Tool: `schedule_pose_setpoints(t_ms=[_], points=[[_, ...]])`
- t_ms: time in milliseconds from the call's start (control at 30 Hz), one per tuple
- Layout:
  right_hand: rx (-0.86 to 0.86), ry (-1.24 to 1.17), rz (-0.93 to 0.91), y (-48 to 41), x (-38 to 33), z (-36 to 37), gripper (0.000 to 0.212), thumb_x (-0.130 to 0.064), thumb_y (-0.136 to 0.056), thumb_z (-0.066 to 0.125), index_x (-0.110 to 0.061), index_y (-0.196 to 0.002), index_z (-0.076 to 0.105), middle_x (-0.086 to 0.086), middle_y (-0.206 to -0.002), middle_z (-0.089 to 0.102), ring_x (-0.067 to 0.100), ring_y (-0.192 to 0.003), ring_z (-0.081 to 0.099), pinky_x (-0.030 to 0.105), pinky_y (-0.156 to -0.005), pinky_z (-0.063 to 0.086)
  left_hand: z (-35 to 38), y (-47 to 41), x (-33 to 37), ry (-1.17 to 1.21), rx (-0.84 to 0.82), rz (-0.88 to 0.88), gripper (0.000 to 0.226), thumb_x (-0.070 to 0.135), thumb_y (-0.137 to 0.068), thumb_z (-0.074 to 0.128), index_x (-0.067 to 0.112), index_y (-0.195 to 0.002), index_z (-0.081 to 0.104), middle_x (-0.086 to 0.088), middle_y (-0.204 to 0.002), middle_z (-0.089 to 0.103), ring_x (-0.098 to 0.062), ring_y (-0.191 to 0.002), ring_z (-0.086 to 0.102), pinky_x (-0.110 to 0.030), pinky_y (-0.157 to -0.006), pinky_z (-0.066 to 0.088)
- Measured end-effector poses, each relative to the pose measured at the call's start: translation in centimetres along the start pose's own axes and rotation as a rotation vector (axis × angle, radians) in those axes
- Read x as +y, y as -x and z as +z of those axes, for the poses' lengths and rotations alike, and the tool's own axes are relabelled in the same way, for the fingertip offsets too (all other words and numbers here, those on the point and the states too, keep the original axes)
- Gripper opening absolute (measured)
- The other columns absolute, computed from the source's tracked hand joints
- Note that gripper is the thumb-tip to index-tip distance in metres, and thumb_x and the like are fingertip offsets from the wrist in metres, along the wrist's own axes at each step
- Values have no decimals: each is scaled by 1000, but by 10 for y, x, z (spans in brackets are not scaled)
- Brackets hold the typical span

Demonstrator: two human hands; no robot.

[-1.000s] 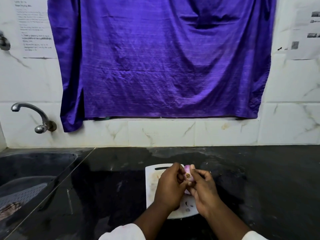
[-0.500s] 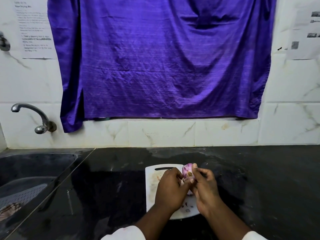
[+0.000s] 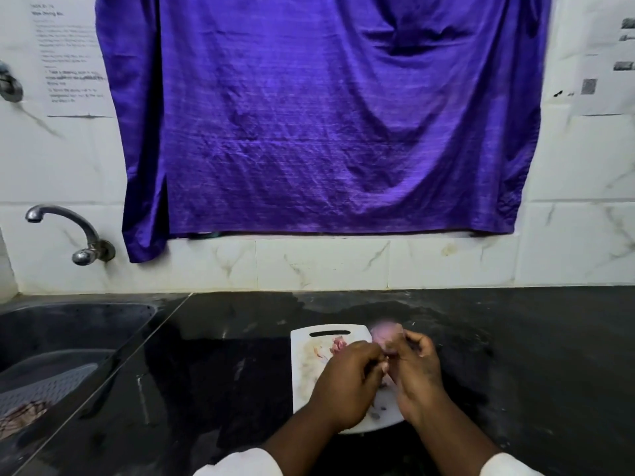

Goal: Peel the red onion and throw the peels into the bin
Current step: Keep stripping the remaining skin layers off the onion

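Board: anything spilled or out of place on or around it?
Loose peel scraps lie scattered on the board, not binned; no bin is in view. The counter behind it shows a wet-looking smear. Nothing looks damaged.

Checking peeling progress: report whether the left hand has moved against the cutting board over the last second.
Yes. The left hand has drawn back toward the person, away from the white cutting board's handle slot, which it reached before.

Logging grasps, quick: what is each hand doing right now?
Left hand: fingers pinching at the red onion.
Right hand: holding the red onion.
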State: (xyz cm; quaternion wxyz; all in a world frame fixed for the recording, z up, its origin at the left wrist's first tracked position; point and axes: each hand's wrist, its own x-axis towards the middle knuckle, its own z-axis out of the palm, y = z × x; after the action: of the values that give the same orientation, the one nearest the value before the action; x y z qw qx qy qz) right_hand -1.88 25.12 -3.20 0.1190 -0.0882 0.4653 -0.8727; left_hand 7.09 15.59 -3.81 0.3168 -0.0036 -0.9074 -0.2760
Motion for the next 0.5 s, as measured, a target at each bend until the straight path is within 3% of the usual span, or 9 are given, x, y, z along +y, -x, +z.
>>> schedule_pose_setpoints(t_ms=[100, 233, 333, 400, 500], points=[[-92, -49, 117, -3, 0, -7, 28, -21, -100, 61, -2, -121, 57, 25, -120, 70, 37, -109, 70, 47, -94, 55, -10, -4, -11, -136, 52, -260, 38, 41, -104, 42, 20, -74, 53, 5, -76, 62, -13, -73, 57, -41, -72, 51], [-171, -26, 142, 0, 2, -8, 31, -18, -100, 59, 0, -126, 58, 27, -122, 70, 37, -108, 71, 50, -101, 54, -24, -6, -11, -352, 3, -332, 45, 47, -99, 56, 13, -71, 66, -2, -74, 67, -16, -71, 60, -28, -61, 37], [-206, -19, 137, 2, 3, -4, 42, -25, -90, 64, -2, -125, 62, 25, -119, 73, 36, -106, 74, 47, -96, 57, -26, -7, -12, -218, 106, -263, 14, 33, -86, 72, 23, -80, 65, 6, -89, 65, -12, -84, 60, -30, -70, 47], [-237, -6, 138, 1, 3, -3, 40, -27, -90, 64, -5, -123, 64, 22, -116, 75, 33, -101, 76, 43, -89, 60, -27, -9, -14, -65, 145, -224, 22, 25, -80, 76, 31, -92, 58, 11, -99, 62, -7, -91, 60, -27, -74, 51], [-269, 1, 150, 1, -1, -3, 26, -22, -100, 58, -7, -120, 66, 19, -110, 77, 27, -90, 78, 34, -74, 63, -31, -10, -11, 180, 120, -156, 36, 13, -80, 81, 29, -107, 64, 13, -110, 65, -7, -100, 66, -26, -81, 58]])
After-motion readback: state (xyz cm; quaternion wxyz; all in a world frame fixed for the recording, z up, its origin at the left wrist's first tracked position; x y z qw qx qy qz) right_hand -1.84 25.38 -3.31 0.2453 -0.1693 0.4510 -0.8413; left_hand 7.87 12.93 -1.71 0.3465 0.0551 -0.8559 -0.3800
